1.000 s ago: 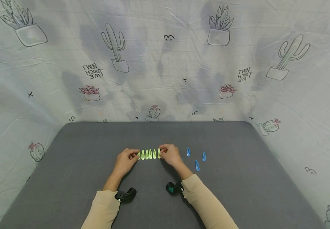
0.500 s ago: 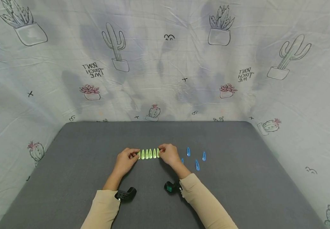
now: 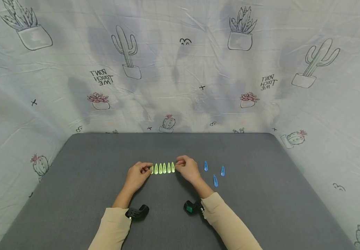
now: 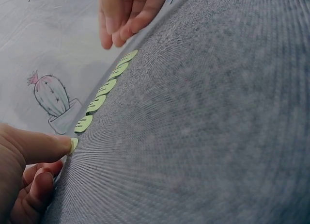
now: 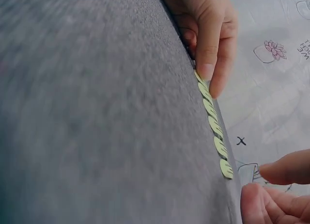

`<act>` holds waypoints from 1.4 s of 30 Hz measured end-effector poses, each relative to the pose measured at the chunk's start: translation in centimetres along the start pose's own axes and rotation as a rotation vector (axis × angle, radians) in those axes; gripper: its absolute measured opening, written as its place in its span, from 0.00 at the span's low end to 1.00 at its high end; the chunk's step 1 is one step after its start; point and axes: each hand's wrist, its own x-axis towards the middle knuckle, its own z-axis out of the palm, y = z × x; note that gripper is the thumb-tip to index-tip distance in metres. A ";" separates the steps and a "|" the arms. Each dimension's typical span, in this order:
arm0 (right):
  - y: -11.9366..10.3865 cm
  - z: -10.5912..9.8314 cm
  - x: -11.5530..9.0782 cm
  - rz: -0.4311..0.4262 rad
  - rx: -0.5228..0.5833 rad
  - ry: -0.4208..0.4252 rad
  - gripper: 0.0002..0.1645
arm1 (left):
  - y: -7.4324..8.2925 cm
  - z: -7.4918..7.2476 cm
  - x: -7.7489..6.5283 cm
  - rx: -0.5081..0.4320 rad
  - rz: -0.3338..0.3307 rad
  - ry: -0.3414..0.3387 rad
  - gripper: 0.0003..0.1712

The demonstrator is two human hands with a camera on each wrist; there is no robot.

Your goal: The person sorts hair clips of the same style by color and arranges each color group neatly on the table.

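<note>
A row of several yellow-green snap hair clips (image 3: 164, 168) lies side by side on the grey table. My left hand (image 3: 137, 175) is at the left end of the row, thumb and forefinger pinching the leftmost hair clip (image 4: 73, 145). Just off the right end, my right hand (image 3: 188, 169) hovers beside the last clip (image 3: 173, 167). In the right wrist view its thumb and forefinger (image 5: 290, 168) stand apart with nothing between them, a small gap away from the nearest clip (image 5: 226, 169).
Three blue snap hair clips, one upper left (image 3: 206, 166), one at right (image 3: 222, 171) and one lower (image 3: 215, 180), lie scattered right of my right hand. The grey tabletop (image 3: 105, 149) ends at a white cactus-print cloth (image 3: 180, 69) behind and at both sides.
My right hand nudged the rightmost yellow-green clip left toward the row, then released it and moved slightly right, covering a blue clip seen before. My left hand stays put.
</note>
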 end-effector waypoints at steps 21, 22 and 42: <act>-0.5 -9.0 -5.5 -0.078 0.142 -0.090 0.22 | 3.6 0.8 0.1 -0.233 0.039 -0.052 0.16; -0.2 -9.4 -5.7 -0.074 0.142 -0.083 0.23 | 4.2 1.1 0.1 -0.255 0.055 -0.066 0.16; 6.2 -11.7 -8.4 0.034 0.087 0.046 0.20 | 11.9 9.8 -1.1 -0.422 -0.102 -0.326 0.20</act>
